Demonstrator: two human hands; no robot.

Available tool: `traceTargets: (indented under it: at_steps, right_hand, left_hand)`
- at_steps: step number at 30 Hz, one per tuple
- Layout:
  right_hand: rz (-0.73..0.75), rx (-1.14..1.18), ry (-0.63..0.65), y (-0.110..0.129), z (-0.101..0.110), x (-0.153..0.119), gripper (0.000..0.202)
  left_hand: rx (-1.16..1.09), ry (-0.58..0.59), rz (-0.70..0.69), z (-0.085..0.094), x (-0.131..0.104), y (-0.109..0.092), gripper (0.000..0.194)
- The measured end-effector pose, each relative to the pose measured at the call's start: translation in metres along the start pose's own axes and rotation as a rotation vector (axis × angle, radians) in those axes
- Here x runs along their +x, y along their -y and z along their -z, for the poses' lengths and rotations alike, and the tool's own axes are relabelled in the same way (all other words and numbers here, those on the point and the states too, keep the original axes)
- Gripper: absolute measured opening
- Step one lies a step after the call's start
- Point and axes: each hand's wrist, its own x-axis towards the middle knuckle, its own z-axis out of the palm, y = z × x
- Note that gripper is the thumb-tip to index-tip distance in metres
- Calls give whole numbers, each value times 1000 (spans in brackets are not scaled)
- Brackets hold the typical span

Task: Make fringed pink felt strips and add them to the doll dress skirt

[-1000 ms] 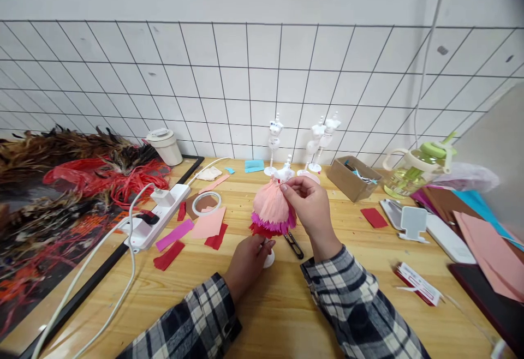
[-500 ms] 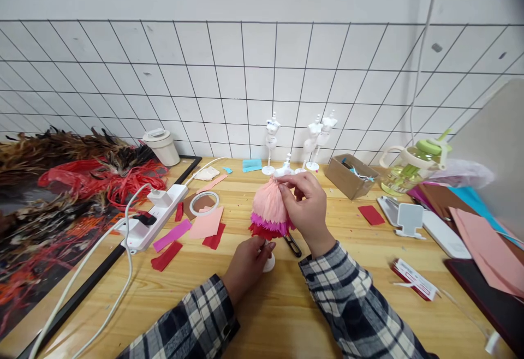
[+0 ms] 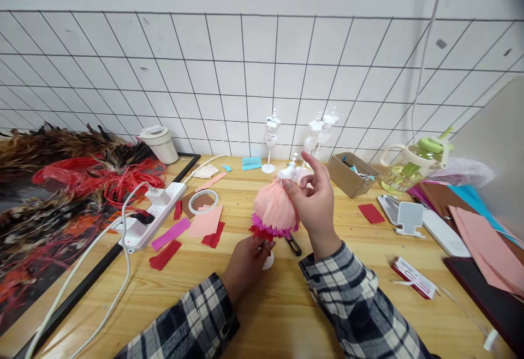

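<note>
A small white mannequin (image 3: 290, 172) leans to the right in front of me. It wears a tiered paper skirt (image 3: 275, 206), peach on top, with fringed magenta and red layers below. Under the skirt, my left hand (image 3: 248, 263) is closed round the mannequin's stand, whose pole is mostly hidden; its round white base (image 3: 268, 261) shows beside the fingers. My right hand (image 3: 315, 201) is at the skirt's right upper edge, thumb against the gathered waist. Its index finger is raised away from the thumb, and the other fingers are bent.
More white mannequins (image 3: 271, 138) stand by the tiled wall. A cardboard box (image 3: 351, 179) and a green-lidded bottle (image 3: 415, 165) are at back right. Tape (image 3: 203, 202), paper pieces (image 3: 207, 221) and a power strip (image 3: 155, 218) lie left. A black-handled tool (image 3: 293, 246) lies behind my right wrist.
My right hand's index finger has lifted from the waist, opening the pinch, and the hand has shifted slightly right. The mannequin tilts more to the right. My left hand keeps its hold.
</note>
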Motion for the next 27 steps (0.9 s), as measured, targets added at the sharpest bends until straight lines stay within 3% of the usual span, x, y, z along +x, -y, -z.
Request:
traceTargets:
  at_steps: [4, 8, 11, 18, 22, 27]
  right_hand:
    - [-90, 158, 89, -11, 3, 6, 62]
    - [-93, 189, 71, -16, 3, 6, 64]
    - [-32, 93, 37, -13, 0, 4, 60]
    - [95, -25, 87, -5, 2, 3, 14]
    - [121, -54, 204, -1, 6, 5, 16]
    - [225, -134, 203, 3, 7, 3, 17]
  left_hand:
    - [-17, -29, -22, 2, -2, 0, 33]
    - [-39, -20, -2, 0, -4, -2, 37]
    - [-120, 13, 7, -4, -5, -5, 40]
    - [-226, 76, 26, -12, -7, -7, 42]
    - [-165, 31, 60, -9, -6, -6, 42]
    - [-163, -16, 104, -7, -3, -1, 39]
